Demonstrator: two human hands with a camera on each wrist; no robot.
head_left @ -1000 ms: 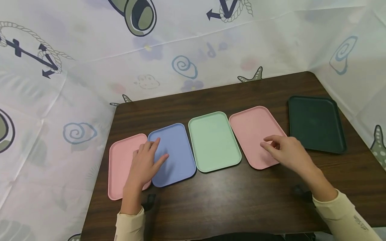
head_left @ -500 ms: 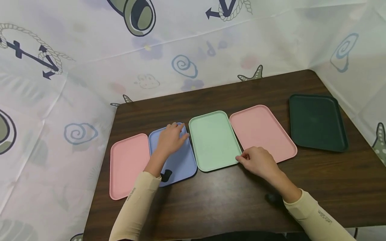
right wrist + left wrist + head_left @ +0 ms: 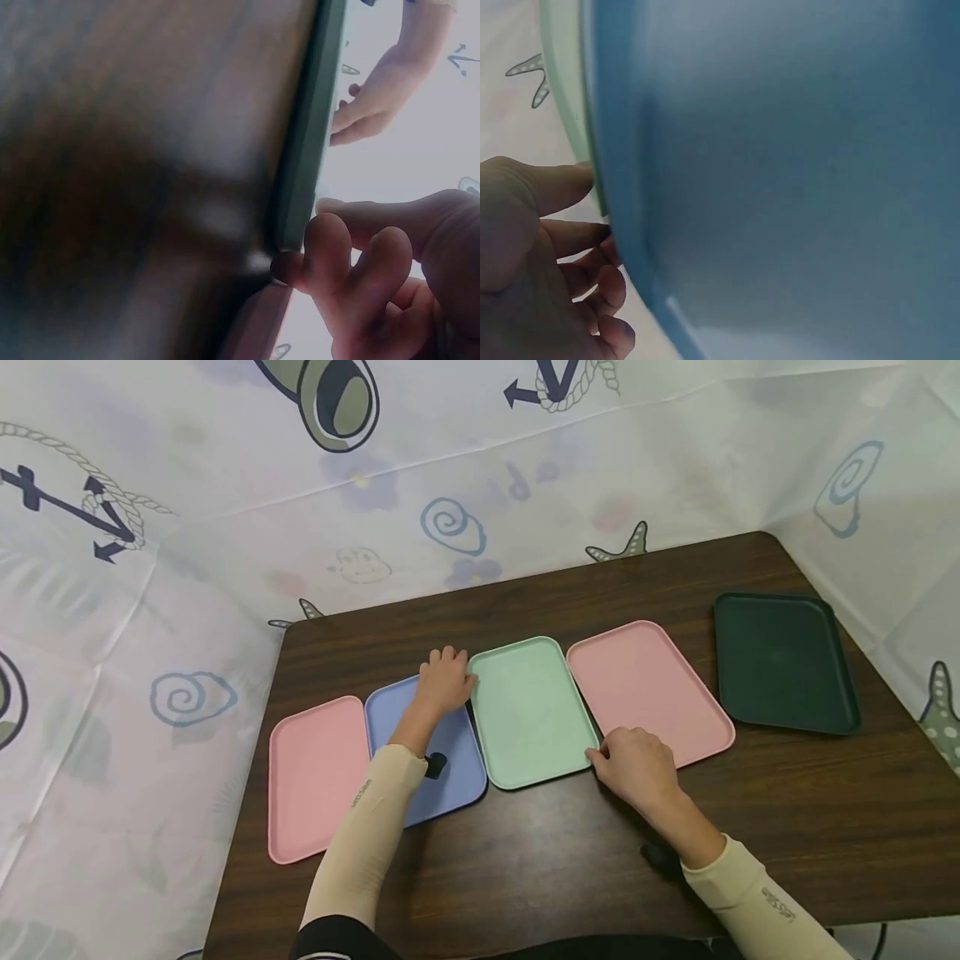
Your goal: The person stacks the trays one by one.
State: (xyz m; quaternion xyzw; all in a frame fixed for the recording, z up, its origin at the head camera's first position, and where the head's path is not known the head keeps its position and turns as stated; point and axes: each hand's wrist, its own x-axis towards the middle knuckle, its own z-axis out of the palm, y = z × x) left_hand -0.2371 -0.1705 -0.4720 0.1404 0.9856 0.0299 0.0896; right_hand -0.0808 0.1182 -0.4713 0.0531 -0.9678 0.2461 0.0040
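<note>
A light green tray (image 3: pixel 532 714) lies flat in the middle of the row, seen edge-on in the right wrist view. My left hand (image 3: pixel 445 679) is at its far left corner, pinching the rim between thumb and fingers. In the left wrist view, the thumb (image 3: pixel 559 186) meets the green rim beside the blue tray (image 3: pixel 780 180). My right hand (image 3: pixel 636 767) pinches the near right corner. Its thumb is above the edge, with a fingertip (image 3: pixel 289 270) below it in the right wrist view. My left forearm passes over the blue tray.
A pink tray (image 3: pixel 318 777) lies at the far left. Another pink tray (image 3: pixel 648 689) adjoins the green one on the right. A dark green tray (image 3: pixel 783 664) sits near the right edge of the brown wooden table (image 3: pixel 517 868). Printed cloth (image 3: pixel 300 510) hangs behind.
My left hand has moved right and away, from over the left trays to the green tray's far corner. The right hand has come left from the pink tray to the green tray's near corner.
</note>
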